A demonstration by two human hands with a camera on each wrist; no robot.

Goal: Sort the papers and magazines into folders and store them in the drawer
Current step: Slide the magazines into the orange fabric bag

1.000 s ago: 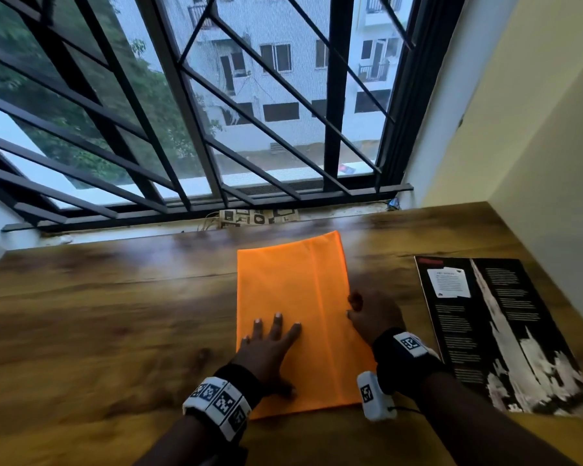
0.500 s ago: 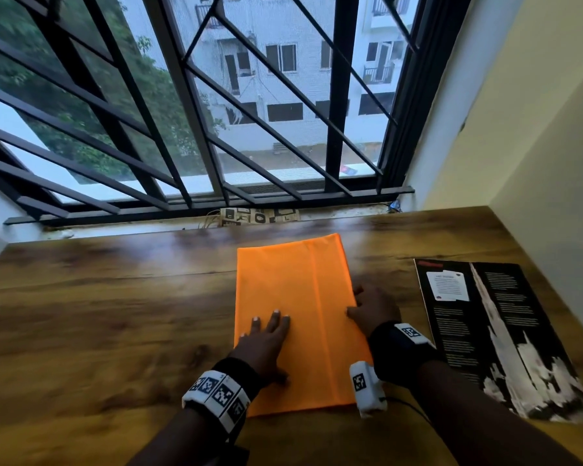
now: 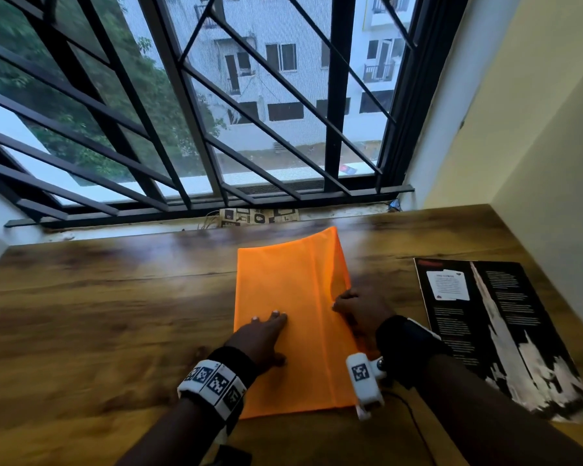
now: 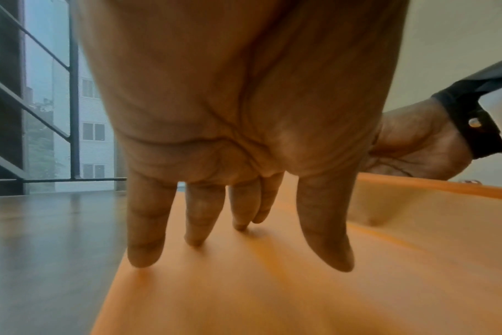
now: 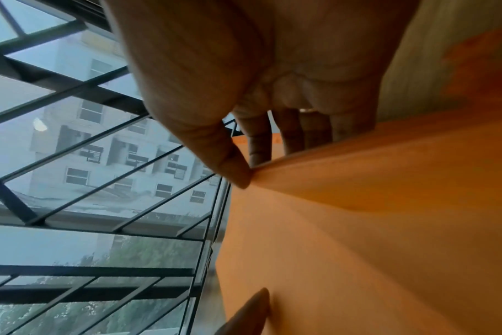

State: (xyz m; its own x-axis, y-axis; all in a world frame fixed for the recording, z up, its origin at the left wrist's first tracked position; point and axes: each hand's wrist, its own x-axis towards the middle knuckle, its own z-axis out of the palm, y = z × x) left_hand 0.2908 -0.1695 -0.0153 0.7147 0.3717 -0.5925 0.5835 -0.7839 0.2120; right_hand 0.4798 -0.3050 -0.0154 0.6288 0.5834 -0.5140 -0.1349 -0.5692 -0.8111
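**Opening the orange folder**

Pinching the right edge of the orange folder (image 3: 290,317), the right hand (image 3: 360,311) had its thumb on top and its other fingers (image 5: 261,145) tucked under the front cover. That grip was narrow and held only the cover. The left hand (image 3: 263,334) lay flat on the folder near its left side, fingers straight and spread, pressing it down so it would not slide.

A second earlier the folder lay shut and flat, and the right hand only rested at its edge. Now the right edge was lifted, and the far right corner stood up off the worktop (image 3: 115,314) like a small tent. A dark gap showed under the cover. So the folder was just starting to open, which I think is the first step before anything can go inside. The sorting was only beginning, and no drawer was in view.

The folder sat in the middle of the worktop, just in front of the person. It looked like thin, smooth card, bright orange, with a straight crease running down it. It bent softly where it was lifted. The magazine (image 3: 492,327) lay well apart to the right, flat and glossy, black with white writing and a tall pale shape. The worktop was brown wood with dark streaks and a bit of shine.
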